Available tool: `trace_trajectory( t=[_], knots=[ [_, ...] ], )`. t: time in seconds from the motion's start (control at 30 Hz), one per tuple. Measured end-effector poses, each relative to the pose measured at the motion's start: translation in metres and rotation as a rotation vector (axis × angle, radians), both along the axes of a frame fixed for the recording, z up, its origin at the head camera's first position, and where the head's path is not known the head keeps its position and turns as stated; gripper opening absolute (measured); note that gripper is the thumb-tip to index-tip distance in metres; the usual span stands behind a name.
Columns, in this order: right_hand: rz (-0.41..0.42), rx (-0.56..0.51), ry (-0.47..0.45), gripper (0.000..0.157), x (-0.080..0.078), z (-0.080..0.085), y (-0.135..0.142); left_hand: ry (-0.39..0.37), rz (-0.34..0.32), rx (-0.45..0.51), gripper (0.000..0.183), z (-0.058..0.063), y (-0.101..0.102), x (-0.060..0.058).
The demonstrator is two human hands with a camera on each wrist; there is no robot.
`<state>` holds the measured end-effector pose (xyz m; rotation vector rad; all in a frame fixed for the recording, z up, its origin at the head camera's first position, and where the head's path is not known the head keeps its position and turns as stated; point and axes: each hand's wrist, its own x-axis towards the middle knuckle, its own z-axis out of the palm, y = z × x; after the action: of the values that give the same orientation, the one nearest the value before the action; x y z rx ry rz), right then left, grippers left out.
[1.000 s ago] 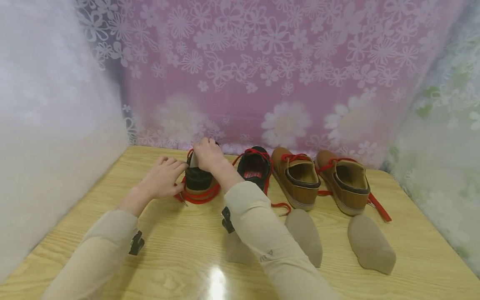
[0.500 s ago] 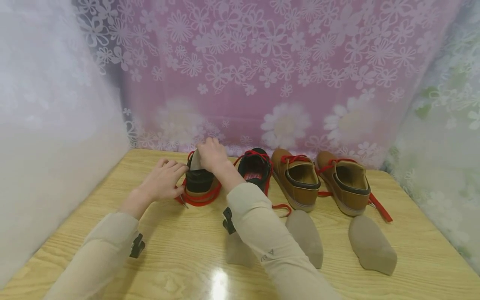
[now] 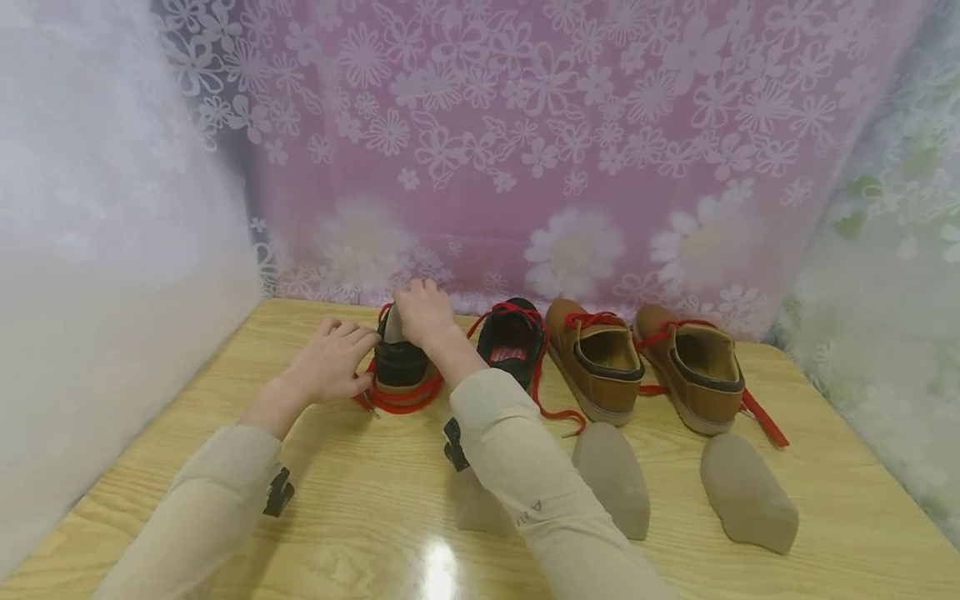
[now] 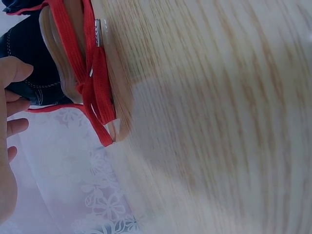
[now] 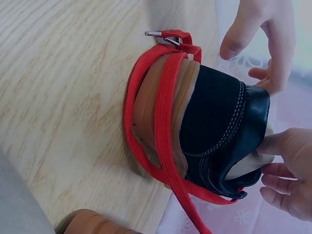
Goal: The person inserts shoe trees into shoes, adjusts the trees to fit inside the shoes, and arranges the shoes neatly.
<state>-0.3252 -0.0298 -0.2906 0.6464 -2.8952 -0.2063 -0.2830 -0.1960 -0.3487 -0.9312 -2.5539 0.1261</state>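
Note:
At the left back of the table stands a black shoe (image 3: 401,367), its heel toward me and red laces (image 5: 165,102) looped loosely around it. My right hand (image 3: 426,318) pinches a beige shoe insert (image 5: 243,165) between thumb and fingers at the shoe's opening; the insert's lower part is hidden inside. On the other side, my left hand (image 3: 330,360) has relaxed fingers, with the fingertips right at the collar in the head view. Its thumb (image 4: 19,70) overlaps the heel in the left wrist view.
A second black shoe (image 3: 512,333) with red laces stands to the right, then two brown shoes (image 3: 607,379) (image 3: 705,383). In front of them lie beige inserts (image 3: 613,479) (image 3: 750,492), another partly under my right sleeve (image 3: 517,442). A flowered pink cloth (image 3: 480,167) hangs behind the table.
Over the last second, slightly more of the beige insert shows above the black shoe's collar, and my right hand has shifted a little to the right. My left hand stays almost still.

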Motion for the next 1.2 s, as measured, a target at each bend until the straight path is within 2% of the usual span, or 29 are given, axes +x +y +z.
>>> trace_trajectory(
  t=[0.53, 0.83, 1.2],
  knots=[
    [-0.035, 0.034, 0.007, 0.038, 0.0, -0.005, 0.005, -0.016, -0.014, 0.016, 0.048, 0.004, 0.01, -0.001],
    [-0.041, 0.045, 0.008, 0.045, 0.003, -0.008, -0.002, -0.028, -0.015, 0.03, 0.046, 0.002, 0.005, 0.001],
    [-0.071, 0.097, 0.039, 0.041, 0.006, -0.011, -0.008, -0.007, -0.028, 0.045, 0.046, -0.001, 0.004, 0.004]
  ],
)
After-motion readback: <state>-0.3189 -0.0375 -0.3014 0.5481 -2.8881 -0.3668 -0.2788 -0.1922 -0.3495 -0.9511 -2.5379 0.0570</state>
